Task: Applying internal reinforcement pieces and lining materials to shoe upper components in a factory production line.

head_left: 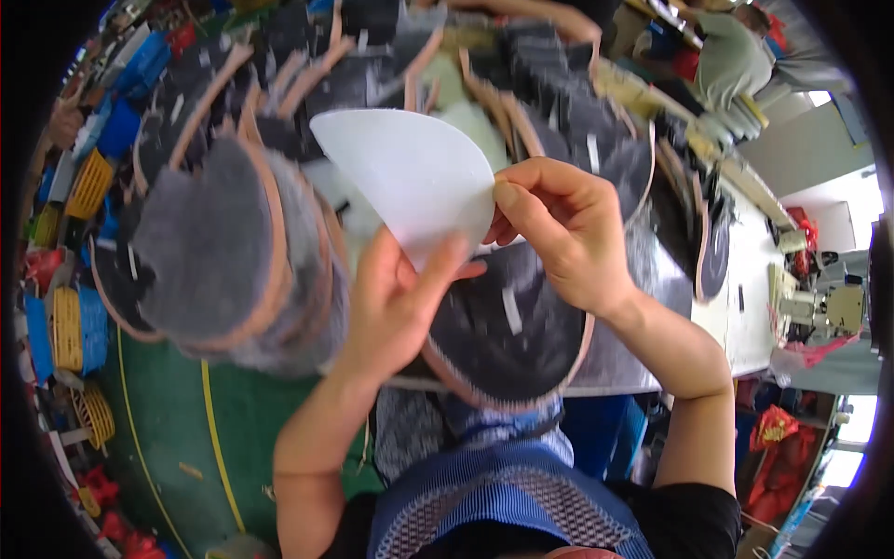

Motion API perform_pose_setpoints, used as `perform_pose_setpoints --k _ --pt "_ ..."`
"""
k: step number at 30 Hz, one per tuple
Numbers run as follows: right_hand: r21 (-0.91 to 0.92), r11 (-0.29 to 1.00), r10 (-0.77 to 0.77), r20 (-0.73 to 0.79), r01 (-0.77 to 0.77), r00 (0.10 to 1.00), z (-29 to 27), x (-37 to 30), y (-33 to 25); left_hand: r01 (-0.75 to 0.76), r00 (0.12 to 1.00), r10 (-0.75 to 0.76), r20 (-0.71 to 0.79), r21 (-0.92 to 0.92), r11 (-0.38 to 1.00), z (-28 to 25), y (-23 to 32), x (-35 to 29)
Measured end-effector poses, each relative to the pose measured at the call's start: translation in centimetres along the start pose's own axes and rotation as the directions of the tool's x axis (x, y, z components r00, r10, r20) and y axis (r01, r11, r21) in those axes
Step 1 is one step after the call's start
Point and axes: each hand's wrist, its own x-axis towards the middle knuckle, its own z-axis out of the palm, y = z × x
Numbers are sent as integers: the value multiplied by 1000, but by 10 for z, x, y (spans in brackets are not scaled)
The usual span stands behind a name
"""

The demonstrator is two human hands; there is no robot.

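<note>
Both hands are working one white half-round sheet [405,172], held up just above centre: the right hand [559,233] is pinching its edge at about four o'clock between thumb and forefinger, while the left hand [396,303] is lying flat-fingered against its lower edge at six o'clock. Beneath them a dark grey fabric piece with tan trim [507,340] is resting, and at nine o'clock a stack of grey trimmed pieces [219,247] is sitting.
</note>
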Motion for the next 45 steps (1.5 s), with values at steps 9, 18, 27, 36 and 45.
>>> perform_pose_setpoints --k 9,18,27,36,45 --pt "-402 832 504 262 -382 823 -68 -164 3 130 512 -615 600 654 746 5 0 -91" --pt "-610 752 305 -13 -249 952 -86 -150 43 -71 982 -70 177 681 729 10 -32 -78" --pt "-632 746 280 10 -211 960 -85 -141 62 -174 974 -11 228 771 612 1 -58 -82" --pt "-749 453 -104 494 484 863 -61 -135 44 -517 846 26 533 808 282 8 -37 -58" --pt "-377 890 243 -82 -256 967 -68 -34 53 26 994 23 -103 447 894 -5 -47 2"
